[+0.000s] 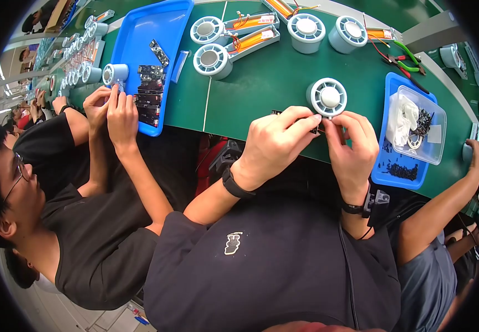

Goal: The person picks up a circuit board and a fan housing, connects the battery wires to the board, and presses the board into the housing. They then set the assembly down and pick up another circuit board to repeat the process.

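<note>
A pale blue-grey round fan head (328, 98) with a slotted rim and a white domed centre stands over the green table in front of me. My left hand (277, 143) is closed at its near left edge, thumb and forefinger pinched together. Bits of a dark part (315, 130), which looks like a circuit board, show beside those fingers; most of it is hidden. On the other side, my right hand (353, 145) has thumb and forefinger bent against the fan head's near edge. The two hands' fingertips almost meet there.
A blue tray (134, 33) of circuit boards (150, 91) lies left, beside a co-worker's hands (115, 108). Fan units with orange batteries (250, 41) line the back. Pliers (408, 63) lie back right, behind a blue tray (380, 171) with black screws and a clear box (436, 138).
</note>
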### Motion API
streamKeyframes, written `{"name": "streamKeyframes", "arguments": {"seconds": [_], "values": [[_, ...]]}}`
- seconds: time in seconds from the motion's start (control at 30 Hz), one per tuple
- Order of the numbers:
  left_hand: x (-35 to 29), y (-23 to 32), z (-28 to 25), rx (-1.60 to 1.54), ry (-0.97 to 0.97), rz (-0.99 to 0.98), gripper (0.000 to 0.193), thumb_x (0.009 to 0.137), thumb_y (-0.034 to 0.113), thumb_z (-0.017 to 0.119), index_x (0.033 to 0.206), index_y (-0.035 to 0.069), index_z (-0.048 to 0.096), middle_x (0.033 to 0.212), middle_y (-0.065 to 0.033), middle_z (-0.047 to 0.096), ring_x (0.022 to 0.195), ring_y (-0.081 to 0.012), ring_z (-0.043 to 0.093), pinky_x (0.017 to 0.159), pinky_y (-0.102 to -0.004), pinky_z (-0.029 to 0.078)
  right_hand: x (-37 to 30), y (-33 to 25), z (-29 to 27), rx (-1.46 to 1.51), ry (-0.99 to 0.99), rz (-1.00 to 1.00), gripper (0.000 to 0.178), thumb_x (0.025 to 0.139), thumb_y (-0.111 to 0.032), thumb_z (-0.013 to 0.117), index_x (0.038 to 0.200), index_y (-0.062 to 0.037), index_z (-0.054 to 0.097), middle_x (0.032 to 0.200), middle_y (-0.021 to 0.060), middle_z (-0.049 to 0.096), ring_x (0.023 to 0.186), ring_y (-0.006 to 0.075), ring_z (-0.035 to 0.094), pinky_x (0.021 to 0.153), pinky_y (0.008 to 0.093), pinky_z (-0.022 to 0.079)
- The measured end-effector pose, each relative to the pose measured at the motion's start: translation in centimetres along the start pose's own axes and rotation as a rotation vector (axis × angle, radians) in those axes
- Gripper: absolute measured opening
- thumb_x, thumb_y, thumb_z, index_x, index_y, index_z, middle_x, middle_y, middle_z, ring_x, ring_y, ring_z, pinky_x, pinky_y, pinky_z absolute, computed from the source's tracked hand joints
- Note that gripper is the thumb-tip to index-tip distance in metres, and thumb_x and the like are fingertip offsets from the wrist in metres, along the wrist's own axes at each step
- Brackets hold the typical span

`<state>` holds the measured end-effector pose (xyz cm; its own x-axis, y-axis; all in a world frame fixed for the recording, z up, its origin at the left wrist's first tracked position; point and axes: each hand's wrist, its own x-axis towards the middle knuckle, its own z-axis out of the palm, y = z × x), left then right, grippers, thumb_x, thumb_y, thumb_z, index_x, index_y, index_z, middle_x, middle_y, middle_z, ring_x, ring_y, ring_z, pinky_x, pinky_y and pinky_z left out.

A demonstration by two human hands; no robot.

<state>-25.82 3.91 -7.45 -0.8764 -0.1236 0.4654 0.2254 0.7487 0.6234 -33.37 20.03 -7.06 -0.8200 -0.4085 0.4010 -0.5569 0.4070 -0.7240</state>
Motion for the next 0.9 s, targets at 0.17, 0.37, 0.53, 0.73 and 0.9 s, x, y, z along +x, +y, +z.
{"name": "streamKeyframes", "arguments": {"seconds": [0.17, 0.37, 0.53, 0.73, 0.9], "values": [[-0.1, 0.0, 0.2, -0.003, -0.015, 0.004, 0.027, 0.078, 0.006, 0.081, 0.103, 0.006, 0.073, 0.101, -0.004, 0.07, 0.067, -0.0217, 0.068, 0.057, -0.0336, 0.053, 0.2, -1.1, 0.1, -0.1, 0.02, 0.063, 0.017, 0.082, 0.0, 0.082, 0.09, -0.0022, 0.068, 0.081, 0.0065, 0.066, 0.057, 0.0134, 0.051, 0.055, 0.0276, 0.044], [-0.1, 0.3, -0.2, -0.007, -0.045, -0.014, 0.029, 0.075, 0.001, 0.082, 0.103, 0.005, 0.073, 0.102, -0.0061, 0.072, 0.072, -0.0235, 0.071, 0.061, -0.0328, 0.057, 0.1, -1.0, 0.7, -0.104, 0.054, -0.014, 0.016, 0.082, 0.002, 0.08, 0.09, -0.002, 0.067, 0.081, 0.0064, 0.067, 0.056, 0.0119, 0.05, 0.054, 0.0272, 0.042], [0.1, 0.9, -0.2, -0.059, -0.039, -0.089, 0.03, 0.076, -0.001, 0.081, 0.105, 0.004, 0.074, 0.103, -0.0074, 0.073, 0.077, -0.025, 0.073, 0.064, -0.0314, 0.06, -0.1, -0.1, 0.1, 0.052, 0.064, -0.037, 0.017, 0.079, 0.006, 0.079, 0.088, -0.0025, 0.066, 0.086, 0.0113, 0.073, 0.067, 0.0224, 0.067, 0.059, 0.0317, 0.052], [0.1, 0.4, -0.2, -0.122, -0.036, -0.086, 0.029, 0.08, 0.001, 0.08, 0.108, 0.004, 0.072, 0.106, -0.0066, 0.07, 0.077, -0.0224, 0.073, 0.063, -0.0312, 0.06, -0.6, 1.0, -0.1, 0.304, -0.06, -0.009, 0.016, 0.082, 0.012, 0.074, 0.093, 0.0013, 0.069, 0.097, 0.0126, 0.077, 0.069, 0.0123, 0.066, 0.058, 0.0228, 0.05], [0.4, 0.6, -1.1, -0.347, -0.12, -0.213, 0.033, 0.08, -0.006, 0.081, 0.11, 0.0, 0.072, 0.114, -0.0113, 0.068, 0.09, -0.0215, 0.076, 0.076, -0.0302, 0.065, 0.0, 2.1, -0.9, 0.419, -0.139, -0.123, 0.018, 0.083, 0.015, 0.072, 0.095, 0.003, 0.072, 0.096, 0.0128, 0.077, 0.076, 0.0158, 0.072, 0.064, 0.0245, 0.056]]}}
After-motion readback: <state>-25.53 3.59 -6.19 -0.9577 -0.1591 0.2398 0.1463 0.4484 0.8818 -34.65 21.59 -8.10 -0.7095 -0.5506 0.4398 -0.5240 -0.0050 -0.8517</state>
